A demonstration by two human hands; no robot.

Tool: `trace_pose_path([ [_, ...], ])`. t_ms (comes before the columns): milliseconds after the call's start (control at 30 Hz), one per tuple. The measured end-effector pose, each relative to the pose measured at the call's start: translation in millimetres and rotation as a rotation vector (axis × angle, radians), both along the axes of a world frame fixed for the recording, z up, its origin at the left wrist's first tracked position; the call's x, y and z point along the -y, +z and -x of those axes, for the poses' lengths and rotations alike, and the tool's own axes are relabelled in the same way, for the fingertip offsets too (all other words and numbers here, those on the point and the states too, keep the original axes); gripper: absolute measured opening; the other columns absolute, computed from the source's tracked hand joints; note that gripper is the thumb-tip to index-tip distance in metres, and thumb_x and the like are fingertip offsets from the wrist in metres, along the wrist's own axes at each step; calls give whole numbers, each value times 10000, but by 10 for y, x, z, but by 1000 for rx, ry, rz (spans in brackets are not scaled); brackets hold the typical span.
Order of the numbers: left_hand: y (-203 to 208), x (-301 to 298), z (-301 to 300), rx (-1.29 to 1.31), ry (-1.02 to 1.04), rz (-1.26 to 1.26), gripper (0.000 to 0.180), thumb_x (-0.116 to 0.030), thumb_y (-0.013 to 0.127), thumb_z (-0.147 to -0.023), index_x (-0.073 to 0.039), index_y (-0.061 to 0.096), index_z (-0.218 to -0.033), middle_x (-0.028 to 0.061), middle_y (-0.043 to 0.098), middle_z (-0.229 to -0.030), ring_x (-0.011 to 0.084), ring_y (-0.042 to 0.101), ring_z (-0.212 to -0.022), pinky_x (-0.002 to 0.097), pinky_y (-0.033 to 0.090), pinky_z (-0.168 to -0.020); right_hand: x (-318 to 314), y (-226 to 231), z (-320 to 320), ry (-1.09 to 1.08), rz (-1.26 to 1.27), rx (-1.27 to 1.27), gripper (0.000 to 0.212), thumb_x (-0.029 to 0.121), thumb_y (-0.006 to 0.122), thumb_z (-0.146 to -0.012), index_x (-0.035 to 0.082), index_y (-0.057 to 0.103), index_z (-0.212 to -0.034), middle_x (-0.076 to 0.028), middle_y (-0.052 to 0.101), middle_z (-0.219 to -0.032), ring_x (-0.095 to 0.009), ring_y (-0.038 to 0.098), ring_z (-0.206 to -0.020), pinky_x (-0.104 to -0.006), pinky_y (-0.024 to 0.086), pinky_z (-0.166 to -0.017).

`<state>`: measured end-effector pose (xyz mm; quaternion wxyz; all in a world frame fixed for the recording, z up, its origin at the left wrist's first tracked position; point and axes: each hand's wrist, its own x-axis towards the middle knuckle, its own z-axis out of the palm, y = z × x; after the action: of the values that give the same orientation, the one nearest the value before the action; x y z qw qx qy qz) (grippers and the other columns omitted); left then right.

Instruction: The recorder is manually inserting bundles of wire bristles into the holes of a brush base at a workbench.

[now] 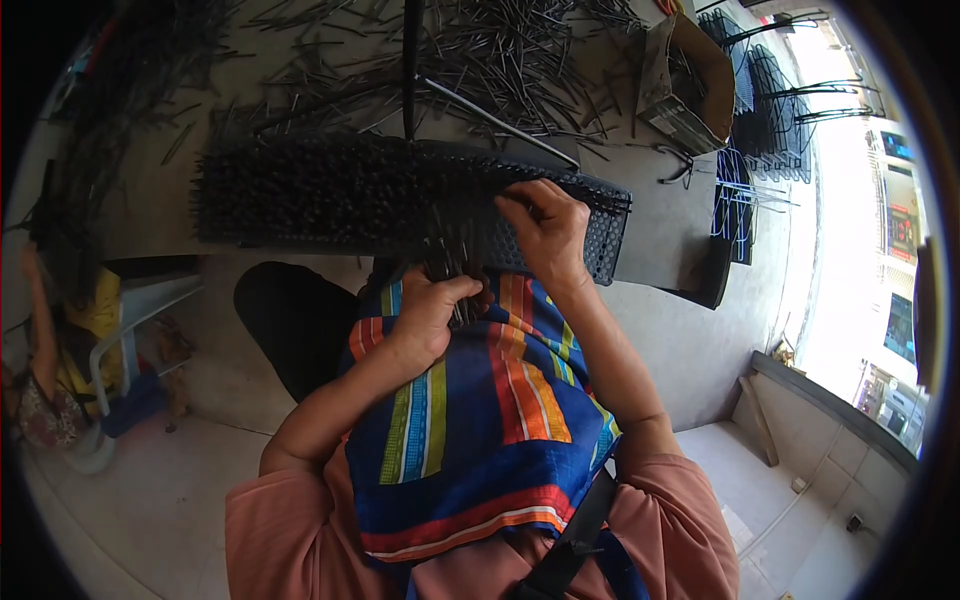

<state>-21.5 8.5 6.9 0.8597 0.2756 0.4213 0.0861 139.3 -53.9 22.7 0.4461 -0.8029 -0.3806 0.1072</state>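
Observation:
In front of me lies a long black rack with a perforated top [604, 228]. Dark thin rods [305, 190] stand packed upright across its left and middle parts, while bare holes show at its right end. My left hand [430, 312] is closed round a bundle of short dark rods [455, 255], held upright over my striped cloth at the rack's near edge. My right hand [552, 228] is above the right part of the rack, thumb and fingers pinched together. Whatever is between those fingertips is too small and dark to make out.
Loose dark rods [500, 60] lie heaped across the table behind the rack. A cardboard box [690, 95] stands at the back right, near black wire racks [780, 95]. A dark upright pole [411, 75] rises behind the rack. Another person's arm [42, 310] shows at far left.

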Motion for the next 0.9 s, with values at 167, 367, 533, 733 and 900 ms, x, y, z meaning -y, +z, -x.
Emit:
trace_pose_path([
  [167, -50, 17, -11, 28, -108, -136, 159, 55, 605, -791, 12, 643, -939, 100, 671, -806, 199, 671, -672, 313, 566, -613, 152, -50, 78, 89, 72, -700, 78, -6, 688, -801, -10, 681, -878, -15, 626, -695, -72, 543, -568, -233, 414, -493],
  [367, -67, 15, 9, -52, -79, -80, 146, 32, 623, -798, 22, 653, -940, 121, 681, -800, 211, 676, -661, 316, 567, -586, 134, -164, -58, -228, -312, -547, 78, -50, 674, -815, 3, 659, -870, 9, 616, -689, -33, 486, -509, -190, 363, -442],
  [533, -36, 28, -62, -61, -47, -84, 128, 35, 622, -799, 39, 651, -924, 139, 688, -819, 220, 680, -666, 318, 567, -572, 55, -225, -147, -146, -251, 50, 94, -41, 694, -807, 0, 665, -886, -3, 628, -713, -39, 542, -601, -202, 441, -538],
  [733, -43, 13, -73, -67, -51, -37, 120, 27, 623, -799, 40, 651, -915, 135, 684, -800, 218, 677, -659, 324, 568, -572, 94, -160, -187, -28, -200, 231, 183, -25, 726, -753, 5, 679, -928, -79, 650, -795, -128, 620, -662, -256, 485, -595],
  [900, -29, -10, -68, -54, -69, 20, 121, 14, 621, -802, 35, 647, -917, 117, 673, -786, 214, 674, -658, 323, 566, -571, 120, -56, -86, 53, 5, 502, 182, 48, 733, -757, 10, 686, -928, -80, 636, -834, -150, 631, -674, -267, 481, -589],
])
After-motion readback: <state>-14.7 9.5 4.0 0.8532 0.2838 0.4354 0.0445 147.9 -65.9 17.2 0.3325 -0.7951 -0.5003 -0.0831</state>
